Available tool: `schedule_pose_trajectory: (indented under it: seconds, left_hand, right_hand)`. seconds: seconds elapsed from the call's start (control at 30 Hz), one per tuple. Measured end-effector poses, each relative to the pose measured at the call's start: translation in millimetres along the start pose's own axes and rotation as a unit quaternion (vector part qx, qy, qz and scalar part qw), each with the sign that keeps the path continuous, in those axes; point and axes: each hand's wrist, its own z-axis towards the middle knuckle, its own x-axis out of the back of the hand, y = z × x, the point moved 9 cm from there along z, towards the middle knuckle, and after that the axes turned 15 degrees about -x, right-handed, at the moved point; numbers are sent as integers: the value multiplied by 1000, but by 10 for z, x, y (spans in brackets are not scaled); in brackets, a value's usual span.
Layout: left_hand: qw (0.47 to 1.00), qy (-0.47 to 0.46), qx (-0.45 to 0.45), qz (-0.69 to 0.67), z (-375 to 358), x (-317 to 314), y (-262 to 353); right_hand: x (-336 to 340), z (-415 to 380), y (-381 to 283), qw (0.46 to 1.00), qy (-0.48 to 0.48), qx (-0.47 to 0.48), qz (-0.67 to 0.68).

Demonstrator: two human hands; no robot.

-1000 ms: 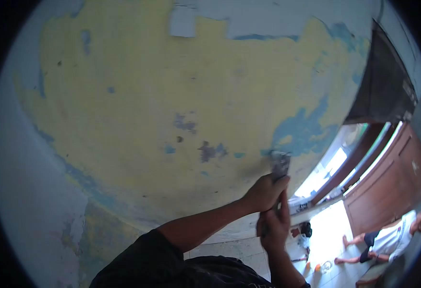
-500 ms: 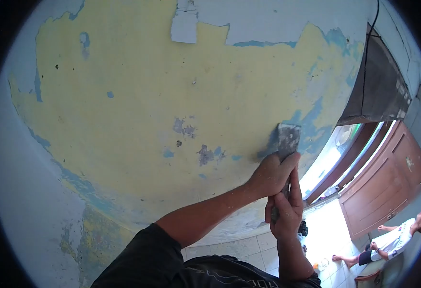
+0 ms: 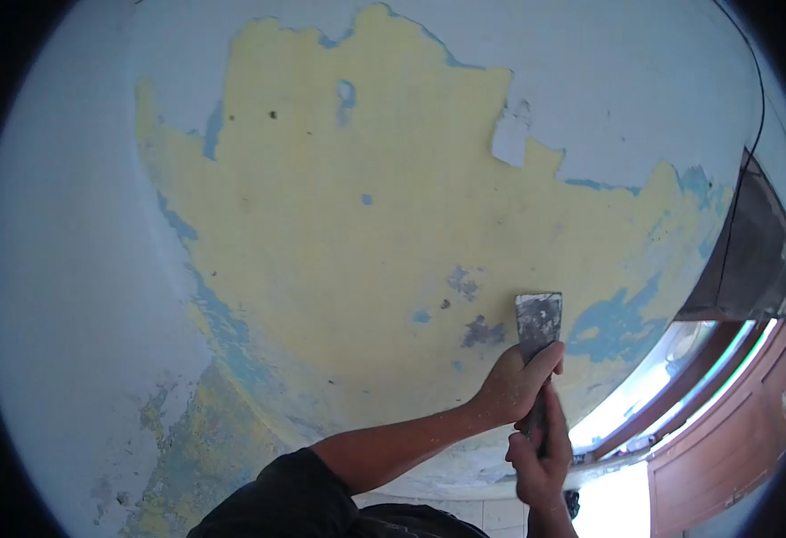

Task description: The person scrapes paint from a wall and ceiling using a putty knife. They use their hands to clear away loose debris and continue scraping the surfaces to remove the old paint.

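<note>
A flat metal scraper (image 3: 539,316) with a worn, paint-spotted blade points upward against the yellow wall (image 3: 321,233). My left hand (image 3: 518,384) is closed around the lower blade, its thumb along the right side. Just below, my right hand (image 3: 543,453) grips the handle, which its fingers partly hide. Bluish and grey patches show left of the blade, and a larger blue patch (image 3: 612,327) lies to its right. White paint with ragged edges borders the yellow area.
A black cable (image 3: 759,90) hangs at the upper right beside a dark panel (image 3: 751,242). Lower right are a bright window (image 3: 630,390) and a brown wooden door (image 3: 720,439). Floor tiles (image 3: 500,516) show at the bottom.
The view has shifted left and up, so wall features appear lower and farther right. Both hands and the scraper have moved left along the wall, off the blue patch. The seated person is out of view.
</note>
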Motion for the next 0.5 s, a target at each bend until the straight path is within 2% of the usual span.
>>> schedule_pose_trajectory:
  seconds: [0.03,0.07,0.13,0.23,0.3,0.37,0.4,0.43,0.47,0.5]
  left_hand:
    - [1000,17,1,4,-17,96,46]
    - [1000,28,-10,-2,-3,125,236]
    - [998,50,-43,5,119,203,571]
    - [991,76,-105,37,233,375,927]
    - [998,-67,-8,7,114,304,983]
    - [997,-23,-27,71,-141,569,1066]
    - [953,-25,-157,257,-278,675,1318]
    - [858,-34,-273,433,-429,648,1565]
    - [854,-23,-274,442,-473,697,1676]
    - [788,-7,-385,480,-553,682,1960]
  right_hand:
    - [-88,-19,-175,984,14,124,-128]
    - [-121,16,-266,984,11,128,-126]
    - [-170,52,-689,941,79,217,-247]
    - [-194,104,-1008,939,101,227,-238]
    - [-181,170,-1063,937,103,204,-264]
    - [-256,222,-1284,901,111,278,-314]
    - [-271,260,-1289,912,95,296,-269]
    - [-255,250,-1289,920,84,311,-224]
    - [-298,225,-1349,922,62,324,-202]
    - [-408,242,-1444,923,49,328,-197]
